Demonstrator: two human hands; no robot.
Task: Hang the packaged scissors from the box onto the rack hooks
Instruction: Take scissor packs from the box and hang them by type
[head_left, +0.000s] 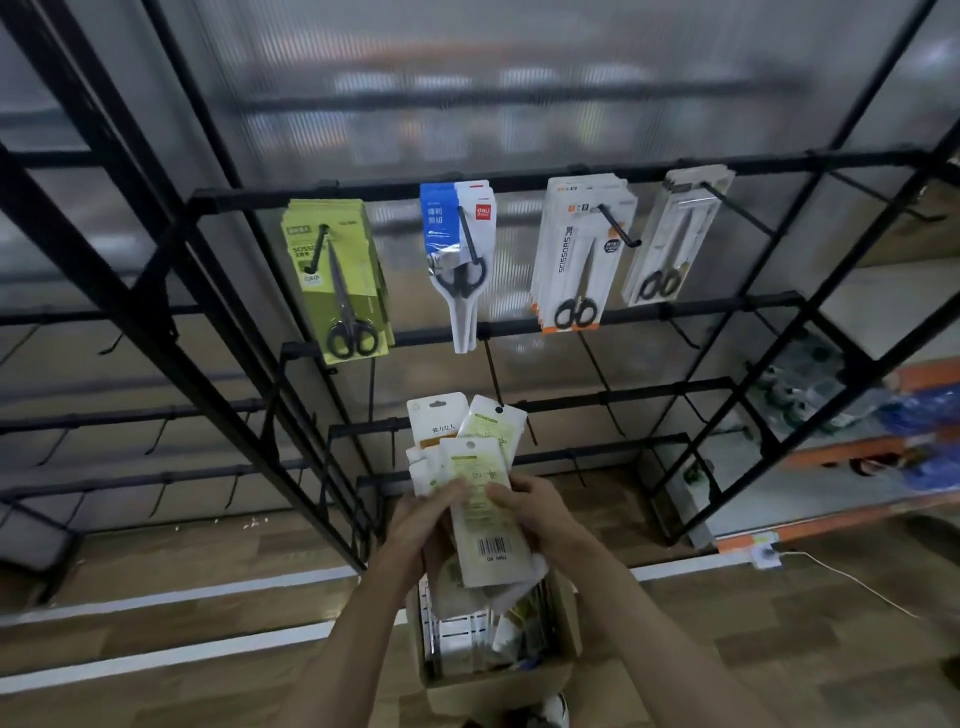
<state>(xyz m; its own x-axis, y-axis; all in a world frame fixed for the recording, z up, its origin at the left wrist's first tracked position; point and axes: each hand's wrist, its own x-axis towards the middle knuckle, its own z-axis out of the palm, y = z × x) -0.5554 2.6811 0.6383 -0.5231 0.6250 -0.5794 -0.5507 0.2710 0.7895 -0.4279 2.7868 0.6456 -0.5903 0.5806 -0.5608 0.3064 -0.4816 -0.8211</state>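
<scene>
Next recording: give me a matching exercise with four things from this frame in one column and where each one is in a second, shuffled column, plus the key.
Things:
1. green scissors packs
2. blue-and-white scissors packs
3. cardboard box
4. pale packs

Places:
A. below the hands, open-topped
B. gripped between left hand and right hand
C. leftmost filled hook on the top bar
D. second filled hook from the left

Pairs: 1-C, 2-D, 3-A, 4-B
</scene>
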